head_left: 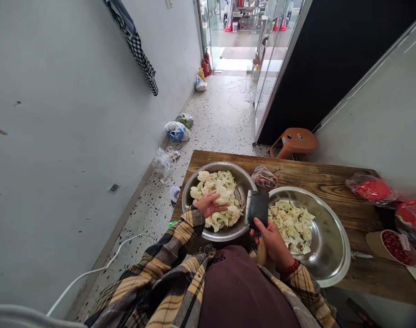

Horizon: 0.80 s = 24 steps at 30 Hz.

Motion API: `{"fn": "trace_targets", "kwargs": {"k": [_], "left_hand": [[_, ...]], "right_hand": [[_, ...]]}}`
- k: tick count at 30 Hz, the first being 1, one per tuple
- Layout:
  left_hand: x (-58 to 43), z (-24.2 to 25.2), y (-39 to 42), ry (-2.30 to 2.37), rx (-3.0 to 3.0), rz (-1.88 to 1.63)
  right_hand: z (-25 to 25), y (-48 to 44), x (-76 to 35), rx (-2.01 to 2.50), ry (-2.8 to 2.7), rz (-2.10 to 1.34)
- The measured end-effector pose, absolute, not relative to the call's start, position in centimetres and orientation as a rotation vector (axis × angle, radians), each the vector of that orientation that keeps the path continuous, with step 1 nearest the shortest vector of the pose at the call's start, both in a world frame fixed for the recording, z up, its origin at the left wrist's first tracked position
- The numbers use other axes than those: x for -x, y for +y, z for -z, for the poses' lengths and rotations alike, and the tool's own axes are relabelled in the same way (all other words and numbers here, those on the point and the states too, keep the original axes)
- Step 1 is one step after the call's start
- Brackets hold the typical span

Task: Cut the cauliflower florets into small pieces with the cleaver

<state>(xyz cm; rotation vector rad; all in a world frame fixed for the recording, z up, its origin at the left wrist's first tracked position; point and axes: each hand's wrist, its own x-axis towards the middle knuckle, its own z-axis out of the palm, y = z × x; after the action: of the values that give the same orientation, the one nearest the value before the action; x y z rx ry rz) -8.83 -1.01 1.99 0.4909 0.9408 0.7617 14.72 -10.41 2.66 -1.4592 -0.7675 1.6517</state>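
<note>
My left hand (212,205) is over the left steel bowl (242,175), palm partly up and fingers apart. Beside its fingertips is a blurred white piece of cauliflower (223,192); I see no grip on it. Large cauliflower florets (224,217) fill much of this bowl. My right hand (271,237) is closed round the wooden handle of a cleaver (258,209), its broad dark blade raised between the two bowls. Small cut cauliflower pieces (290,221) lie in the right steel bowl (331,255), mostly on its left side.
Both bowls stand on a wooden table (317,175). A bagged dark red item (264,177) lies behind them. At right are a red bagged item (372,189), a tub of red pieces (394,243) and a knife (361,256). An orange stool (295,141) stands beyond.
</note>
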Motion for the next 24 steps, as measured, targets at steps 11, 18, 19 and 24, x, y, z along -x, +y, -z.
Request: {"fn": "trace_targets", "kwargs": {"k": [11,18,19,24], "left_hand": [[6.6,-4.2,-3.8,1.337,-1.121,-0.741],[5.6,-5.8,-4.5,1.367,-1.982,-0.799],[5.5,-5.9,-4.5,1.337,-2.015,-0.806],[5.5,-5.8,-4.6,1.243,-1.894,-0.933]], "right_hand": [[-4.8,-7.5,-15.0,1.525,-0.944,-1.302],[-5.7,-6.6,-13.2,1.383,-0.902,-1.469],[-5.6,-6.8,-12.8,1.375,-0.906,-1.476],[-4.7,-7.5,-11.7,1.353,-0.925,-1.423]]}}
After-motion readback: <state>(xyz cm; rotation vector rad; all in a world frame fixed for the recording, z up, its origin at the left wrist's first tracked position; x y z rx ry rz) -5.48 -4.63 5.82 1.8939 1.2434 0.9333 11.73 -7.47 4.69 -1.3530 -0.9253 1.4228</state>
